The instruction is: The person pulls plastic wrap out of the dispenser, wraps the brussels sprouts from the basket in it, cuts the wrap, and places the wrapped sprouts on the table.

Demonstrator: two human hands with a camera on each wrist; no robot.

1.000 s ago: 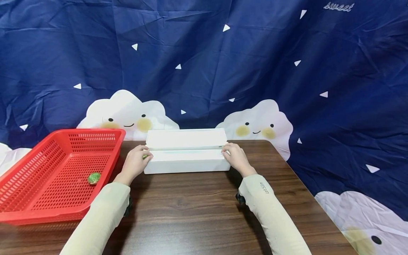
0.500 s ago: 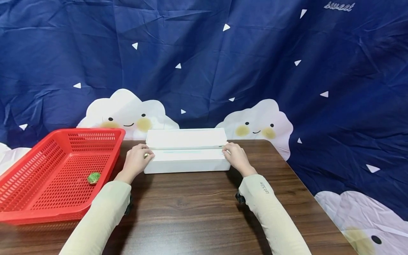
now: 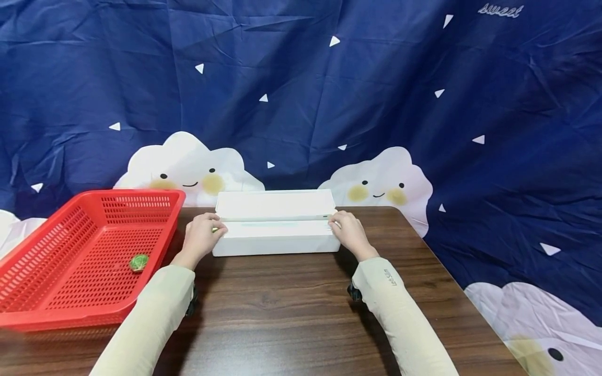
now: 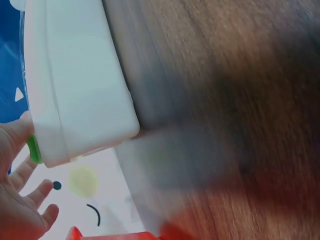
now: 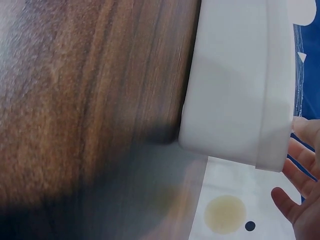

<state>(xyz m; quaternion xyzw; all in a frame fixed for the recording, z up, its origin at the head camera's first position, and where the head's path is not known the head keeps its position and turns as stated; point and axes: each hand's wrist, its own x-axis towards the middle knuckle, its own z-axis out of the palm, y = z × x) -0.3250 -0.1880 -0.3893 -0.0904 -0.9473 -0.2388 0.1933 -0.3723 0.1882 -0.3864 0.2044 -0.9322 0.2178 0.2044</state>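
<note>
A long white cling film dispenser (image 3: 275,244) lies across the far part of the table, its lid (image 3: 276,203) raised at the back. Clear cling film (image 4: 23,65) shows as a thin edge along its top in both wrist views. At the left end my left hand (image 3: 200,236) pinches the film's corner, with the lower fingers spread. A small green part (image 4: 34,149) shows beside those fingers. My right hand (image 3: 350,232) pinches the film at the right end, fingertips against the dispenser's corner (image 5: 272,162). Fingers partly hide the film's corners.
At the left stands a red perforated basket (image 3: 108,303) with a small green round object (image 3: 138,262) inside. The dark wooden table (image 3: 282,313) reaches back to a blue curtain (image 3: 301,94) printed with clouds.
The left hand has shifted very slightly to the right along the dispenser's end. The right hand, dispenser and basket look the same.
</note>
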